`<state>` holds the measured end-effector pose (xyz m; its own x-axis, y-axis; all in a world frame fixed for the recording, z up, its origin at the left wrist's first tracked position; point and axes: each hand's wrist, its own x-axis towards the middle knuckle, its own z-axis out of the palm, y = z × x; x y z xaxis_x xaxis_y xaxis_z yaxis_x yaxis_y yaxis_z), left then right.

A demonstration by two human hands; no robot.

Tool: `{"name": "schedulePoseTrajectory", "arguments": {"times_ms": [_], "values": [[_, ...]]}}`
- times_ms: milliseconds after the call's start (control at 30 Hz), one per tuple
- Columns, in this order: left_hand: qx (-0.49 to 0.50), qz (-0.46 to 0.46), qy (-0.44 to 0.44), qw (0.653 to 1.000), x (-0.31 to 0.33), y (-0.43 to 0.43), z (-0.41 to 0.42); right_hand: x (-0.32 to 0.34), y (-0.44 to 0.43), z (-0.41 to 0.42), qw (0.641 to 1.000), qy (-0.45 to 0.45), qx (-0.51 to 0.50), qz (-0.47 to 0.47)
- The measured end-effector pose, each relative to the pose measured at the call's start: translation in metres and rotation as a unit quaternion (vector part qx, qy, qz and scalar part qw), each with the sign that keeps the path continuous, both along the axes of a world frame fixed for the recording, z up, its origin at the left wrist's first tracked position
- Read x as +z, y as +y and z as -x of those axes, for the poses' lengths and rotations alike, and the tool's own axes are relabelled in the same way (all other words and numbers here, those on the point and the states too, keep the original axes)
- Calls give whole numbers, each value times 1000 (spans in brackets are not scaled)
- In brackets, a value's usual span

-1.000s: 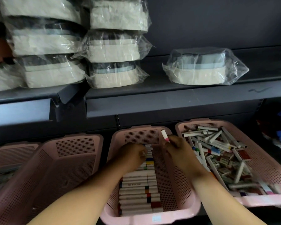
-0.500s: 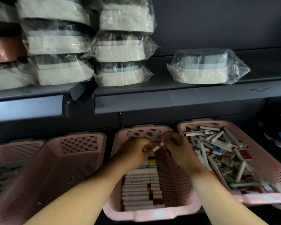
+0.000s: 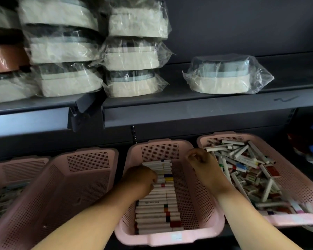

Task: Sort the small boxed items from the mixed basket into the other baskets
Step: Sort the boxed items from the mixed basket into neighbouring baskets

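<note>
**Left fingers on the row, right hand curled above the rim**

Your left hand [image 3: 143, 181] curls its fingers down onto the row of boxes [image 3: 159, 210], tips touching one midway along. The knuckles hide whether it pinches that box or only presses it. Your right hand [image 3: 201, 159] hangs loosely curled over the far right corner of the middle basket [image 3: 163, 239], with nothing showing in it.

You face dark grey metal shelving. The upper shelf [image 3: 188, 109] carries stacks of plastic-wrapped packs [image 3: 220, 76], pale with grey bands, and one stands alone to the right. Below sit four pink perforated baskets side by side. The left basket [image 3: 61, 186] shows only bare mesh, and the far-left basket [image 3: 16, 170] holds blurred items.

In the middle basket the boxes are slim and white with coloured end bands, lying crosswise in one neat column from front to back. The right basket [image 3: 287, 177] holds loose boxes [image 3: 246, 170] of mixed length, heaped at all angles.
</note>
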<state>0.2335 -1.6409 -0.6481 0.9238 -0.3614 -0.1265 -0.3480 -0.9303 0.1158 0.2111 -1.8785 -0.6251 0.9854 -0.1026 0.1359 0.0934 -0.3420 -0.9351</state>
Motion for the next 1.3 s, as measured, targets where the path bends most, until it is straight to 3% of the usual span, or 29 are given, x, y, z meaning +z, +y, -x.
{"name": "schedulePoseTrajectory", "arguments": {"times_ms": [267, 433, 567, 667, 733, 867, 1033, 1133, 1300], "values": [[-26, 64, -58, 996, 11, -28, 2, 6, -17, 4, 999, -34, 4, 11], [-75, 134, -93, 984, 30, -91, 11, 19, -57, 11, 998, 1, -18, 66], [-134, 193, -70, 969, 34, -159, 24, 28, -104, 23, 971, 90, -72, 212], [-149, 225, -12, 963, 29, -208, 33, 24, -145, 35, 936, 191, -103, 278], [-146, 236, 35, 960, 22, -232, 38, 10, -174, 41, 931, 213, -124, 268], [-112, 214, 56, 969, 10, -254, 38, -16, -202, 44, 906, 277, -173, 268], [-130, 130, 8, 983, 4, -256, 39, -31, -195, 38, 908, 248, -172, 290], [-119, 80, -20, 990, 4, -259, 42, -42, -199, 28, 883, 308, -151, 322], [-133, 29, -44, 990, 7, -259, 45, -30, -202, 33, 904, 299, -127, 279]]}}
